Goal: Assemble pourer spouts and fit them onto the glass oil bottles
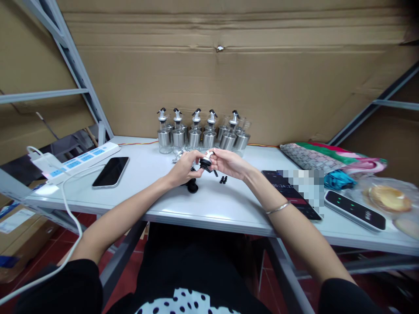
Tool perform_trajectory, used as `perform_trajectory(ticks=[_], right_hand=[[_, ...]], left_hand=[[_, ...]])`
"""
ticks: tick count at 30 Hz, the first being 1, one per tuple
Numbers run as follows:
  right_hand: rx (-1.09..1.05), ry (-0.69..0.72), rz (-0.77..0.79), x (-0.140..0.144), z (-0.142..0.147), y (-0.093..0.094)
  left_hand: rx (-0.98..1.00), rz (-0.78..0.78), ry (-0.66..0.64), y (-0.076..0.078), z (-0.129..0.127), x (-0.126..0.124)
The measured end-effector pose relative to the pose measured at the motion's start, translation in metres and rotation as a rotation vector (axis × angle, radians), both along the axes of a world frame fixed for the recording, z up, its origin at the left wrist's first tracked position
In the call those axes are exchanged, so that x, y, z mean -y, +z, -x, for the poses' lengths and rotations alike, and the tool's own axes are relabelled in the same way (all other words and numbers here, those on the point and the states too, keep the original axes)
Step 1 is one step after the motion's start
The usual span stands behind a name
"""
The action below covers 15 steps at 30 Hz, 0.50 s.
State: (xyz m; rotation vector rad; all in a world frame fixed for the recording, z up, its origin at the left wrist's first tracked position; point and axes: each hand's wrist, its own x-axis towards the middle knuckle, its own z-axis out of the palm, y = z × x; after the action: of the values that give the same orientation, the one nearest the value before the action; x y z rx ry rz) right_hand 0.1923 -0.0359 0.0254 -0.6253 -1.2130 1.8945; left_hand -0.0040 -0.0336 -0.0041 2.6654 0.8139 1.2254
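Both hands meet above the middle of the white table [229, 209]. The left hand [185, 168] and the right hand [227, 162] together pinch a small black-and-silver pourer cap [206, 162], fingers closed on it from either side, holding it just clear of the tabletop. A second black cap [192, 187] lies on the table directly below the left hand, and two small black plugs [223, 179] lie just beside the right hand. Behind the hands, a row of glass dispenser bottles [203, 133] stands against the cardboard wall. A dark smartphone [110, 172] lies to the left, near a white power strip [81, 159].
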Motion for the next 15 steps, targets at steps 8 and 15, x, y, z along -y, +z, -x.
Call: perform_trajectory(ticks=[8,15], right_hand=[[0.31,-0.391,-0.505,-0.0005,0.0029,0.0004],[0.573,-0.358,-0.723,0.0037,0.0052,-0.002]], left_hand=[[-0.023,-0.031,0.004,0.003,0.0031,-0.0011],[-0.012,-0.055,0.046,0.001,0.0044,-0.0043]])
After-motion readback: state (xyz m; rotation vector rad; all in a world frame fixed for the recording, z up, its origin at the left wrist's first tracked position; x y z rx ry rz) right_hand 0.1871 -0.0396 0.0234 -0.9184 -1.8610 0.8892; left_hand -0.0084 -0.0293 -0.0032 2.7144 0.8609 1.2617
